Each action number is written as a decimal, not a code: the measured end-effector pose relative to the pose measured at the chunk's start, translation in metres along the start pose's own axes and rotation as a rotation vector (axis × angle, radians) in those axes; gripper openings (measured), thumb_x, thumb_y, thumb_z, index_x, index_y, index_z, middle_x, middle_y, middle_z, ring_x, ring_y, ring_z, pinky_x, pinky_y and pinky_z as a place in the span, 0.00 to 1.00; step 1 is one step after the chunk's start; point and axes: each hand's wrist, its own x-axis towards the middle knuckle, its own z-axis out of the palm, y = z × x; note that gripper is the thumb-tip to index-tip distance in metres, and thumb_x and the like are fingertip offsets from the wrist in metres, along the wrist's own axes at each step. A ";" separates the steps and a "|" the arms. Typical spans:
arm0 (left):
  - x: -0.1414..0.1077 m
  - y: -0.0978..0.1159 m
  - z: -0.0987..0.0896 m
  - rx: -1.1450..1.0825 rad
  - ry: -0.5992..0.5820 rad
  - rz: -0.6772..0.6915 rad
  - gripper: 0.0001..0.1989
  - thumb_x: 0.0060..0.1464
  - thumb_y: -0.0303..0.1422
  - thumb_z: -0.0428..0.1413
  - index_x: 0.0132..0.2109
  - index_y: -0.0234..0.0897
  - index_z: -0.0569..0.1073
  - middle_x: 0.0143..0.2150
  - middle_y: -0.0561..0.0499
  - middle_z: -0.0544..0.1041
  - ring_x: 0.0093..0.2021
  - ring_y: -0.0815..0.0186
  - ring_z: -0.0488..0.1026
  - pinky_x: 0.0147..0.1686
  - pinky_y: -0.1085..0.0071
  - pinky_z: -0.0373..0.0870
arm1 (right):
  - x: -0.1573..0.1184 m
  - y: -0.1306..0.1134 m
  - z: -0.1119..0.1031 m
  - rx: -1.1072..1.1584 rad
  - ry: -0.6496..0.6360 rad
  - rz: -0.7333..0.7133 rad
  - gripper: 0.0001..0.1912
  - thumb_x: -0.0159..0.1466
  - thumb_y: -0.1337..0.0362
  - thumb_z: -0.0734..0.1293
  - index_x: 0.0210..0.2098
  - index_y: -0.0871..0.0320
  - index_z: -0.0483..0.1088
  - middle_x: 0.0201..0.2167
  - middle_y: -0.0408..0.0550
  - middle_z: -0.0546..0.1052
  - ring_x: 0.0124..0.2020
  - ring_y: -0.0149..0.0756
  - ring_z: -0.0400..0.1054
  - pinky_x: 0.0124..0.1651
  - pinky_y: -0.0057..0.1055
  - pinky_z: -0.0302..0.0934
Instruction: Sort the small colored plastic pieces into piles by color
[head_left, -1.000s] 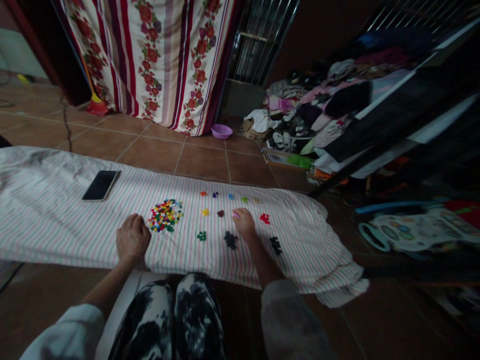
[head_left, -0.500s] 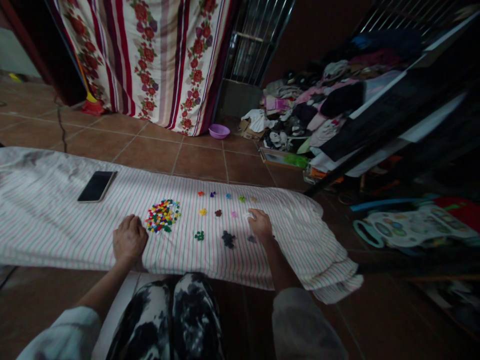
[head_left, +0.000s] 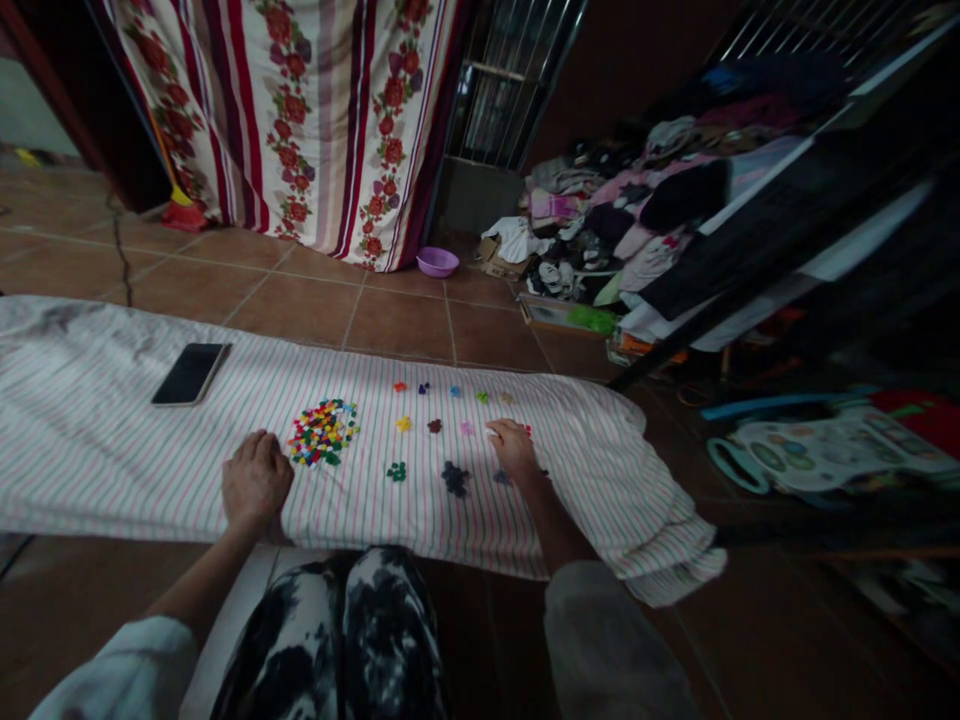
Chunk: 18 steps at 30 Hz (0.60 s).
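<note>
Small pieces in many colours form a mixed pile on a striped cloth. My left hand rests on the cloth just left of that pile, its fingers curled; whether it holds anything is hidden. To the right lie small single-colour groups in rows, among them yellow, brown, pink, dark green and dark grey ones. My right hand is over the right side of these groups, beside the pink one, with fingertips together; anything between them is too small to make out.
A phone lies on the cloth at the left. Beyond the cloth, a purple basin stands on the tiled floor near a flowered curtain. Heaped clothes and a dark slanting bar are at the right.
My right hand has shifted slightly left, and red pieces now show to its right. My left hand has hardly moved.
</note>
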 end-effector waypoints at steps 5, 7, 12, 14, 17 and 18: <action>0.001 -0.002 0.003 -0.007 0.004 0.000 0.15 0.56 0.32 0.44 0.47 0.34 0.70 0.53 0.40 0.72 0.51 0.55 0.69 0.42 0.60 0.63 | 0.001 0.000 -0.001 -0.001 0.003 0.005 0.15 0.59 0.71 0.62 0.42 0.58 0.76 0.41 0.51 0.76 0.44 0.37 0.68 0.51 0.33 0.58; 0.001 -0.003 0.005 -0.010 0.008 0.001 0.15 0.55 0.31 0.44 0.47 0.34 0.70 0.53 0.40 0.72 0.51 0.55 0.68 0.42 0.60 0.63 | 0.001 0.000 -0.002 -0.017 -0.008 0.003 0.15 0.59 0.70 0.62 0.43 0.58 0.76 0.41 0.51 0.76 0.44 0.37 0.68 0.50 0.33 0.59; 0.001 -0.003 0.006 -0.015 0.011 -0.008 0.16 0.55 0.31 0.45 0.48 0.34 0.70 0.53 0.40 0.72 0.50 0.55 0.69 0.42 0.60 0.63 | 0.000 0.001 -0.006 -0.057 -0.027 -0.006 0.16 0.60 0.67 0.61 0.45 0.55 0.75 0.44 0.50 0.76 0.46 0.38 0.68 0.51 0.34 0.58; 0.001 -0.003 0.005 -0.011 0.003 -0.013 0.15 0.55 0.30 0.45 0.48 0.34 0.70 0.53 0.41 0.72 0.50 0.55 0.69 0.42 0.60 0.63 | 0.001 0.000 -0.007 -0.048 -0.019 -0.011 0.16 0.60 0.66 0.61 0.44 0.56 0.75 0.43 0.50 0.77 0.46 0.38 0.68 0.51 0.35 0.58; 0.001 -0.002 0.004 -0.011 -0.002 -0.019 0.15 0.55 0.30 0.45 0.47 0.34 0.70 0.53 0.41 0.72 0.51 0.55 0.68 0.43 0.61 0.63 | 0.003 0.000 -0.008 -0.030 0.010 -0.022 0.15 0.60 0.66 0.60 0.42 0.57 0.75 0.42 0.50 0.77 0.45 0.38 0.68 0.50 0.34 0.58; 0.001 -0.002 0.004 -0.012 -0.003 -0.021 0.15 0.55 0.30 0.45 0.47 0.34 0.70 0.54 0.41 0.72 0.51 0.55 0.68 0.43 0.60 0.63 | 0.003 0.000 -0.008 -0.025 0.022 -0.028 0.15 0.60 0.65 0.60 0.41 0.57 0.75 0.42 0.50 0.77 0.44 0.39 0.69 0.50 0.34 0.58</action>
